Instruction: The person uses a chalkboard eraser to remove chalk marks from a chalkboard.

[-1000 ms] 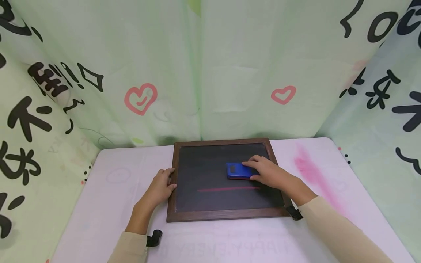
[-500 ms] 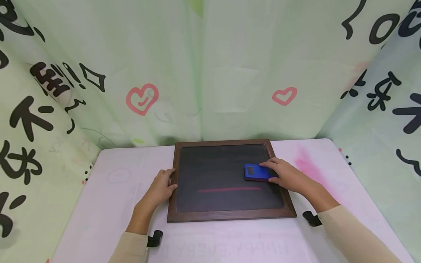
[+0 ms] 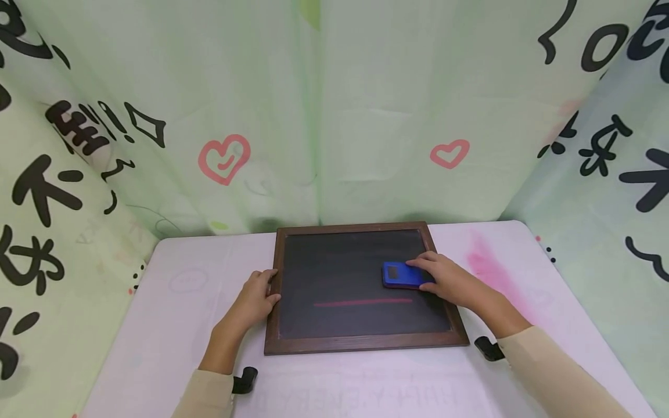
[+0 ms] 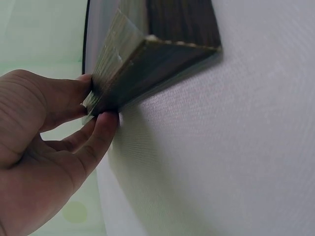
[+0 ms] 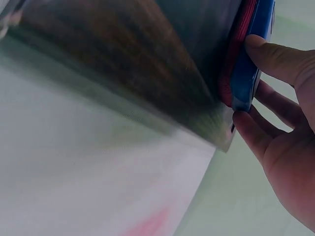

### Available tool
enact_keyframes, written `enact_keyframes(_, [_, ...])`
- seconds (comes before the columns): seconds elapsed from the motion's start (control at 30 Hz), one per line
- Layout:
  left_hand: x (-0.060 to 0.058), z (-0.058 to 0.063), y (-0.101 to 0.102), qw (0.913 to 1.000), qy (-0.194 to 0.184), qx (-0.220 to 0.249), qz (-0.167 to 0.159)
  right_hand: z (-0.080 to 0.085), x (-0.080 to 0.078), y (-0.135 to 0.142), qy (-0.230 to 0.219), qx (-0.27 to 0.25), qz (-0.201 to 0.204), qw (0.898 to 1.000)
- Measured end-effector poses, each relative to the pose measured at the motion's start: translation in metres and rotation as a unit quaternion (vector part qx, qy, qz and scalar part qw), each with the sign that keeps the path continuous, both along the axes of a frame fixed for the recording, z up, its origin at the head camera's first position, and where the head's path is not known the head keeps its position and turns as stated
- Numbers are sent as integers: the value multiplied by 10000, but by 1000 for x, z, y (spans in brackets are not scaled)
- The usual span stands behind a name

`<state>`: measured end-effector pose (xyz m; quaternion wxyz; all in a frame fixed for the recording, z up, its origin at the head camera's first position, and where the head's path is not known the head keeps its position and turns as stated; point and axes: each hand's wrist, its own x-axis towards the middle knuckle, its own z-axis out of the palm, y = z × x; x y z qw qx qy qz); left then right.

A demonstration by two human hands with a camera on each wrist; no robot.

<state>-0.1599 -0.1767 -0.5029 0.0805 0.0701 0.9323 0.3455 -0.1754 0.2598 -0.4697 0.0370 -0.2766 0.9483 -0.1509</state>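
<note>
A small blackboard [image 3: 334, 261] in a brown wooden frame lies on the table, with one pink line [image 3: 363, 302] drawn across its lower half. My left hand [image 3: 254, 299] pinches the frame's left side between thumb and fingers; the left wrist view shows the fingertips [image 4: 109, 120] right at the frame's edge [image 4: 162, 64]. On the right part of the board, above the line's right end, is a blue board eraser [image 3: 399, 275] with a red felt underside [image 5: 238, 54]. My right hand [image 3: 449, 281] grips its right end, thumb on the near side and fingers on the far side.
The table [image 3: 209, 261] has a pale cover with a pink smear [image 3: 491, 267] right of the board. A pale green curtain [image 3: 366, 116] with black characters and pink hearts hangs behind and at both sides. Dark wrist mounts [image 3: 245, 380] show at both sleeves.
My right hand has slid the eraser to the right across the board, then slightly back left. The left hand keeps its hold on the frame, and the pink line looks the same.
</note>
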Motion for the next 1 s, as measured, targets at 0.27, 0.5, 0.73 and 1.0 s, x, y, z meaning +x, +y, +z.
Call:
enact_keyframes(0.27, [1, -1, 0, 10000, -57, -14, 37, -3, -5, -25, -108, 186, 199, 9996])
enact_keyframes(0.5, [1, -3, 1, 9999, -82, -21, 80, -1, -9, -50, -237, 343, 341, 9985])
enact_keyframes(0.73, [0, -2, 1, 10000, -79, -19, 54, 0, -16, -79, -362, 457, 473, 9972])
enact_keyframes(1.0, [-1, -2, 1, 9999, -78, 10, 70, -2, -25, -119, -258, 533, 762, 9953])
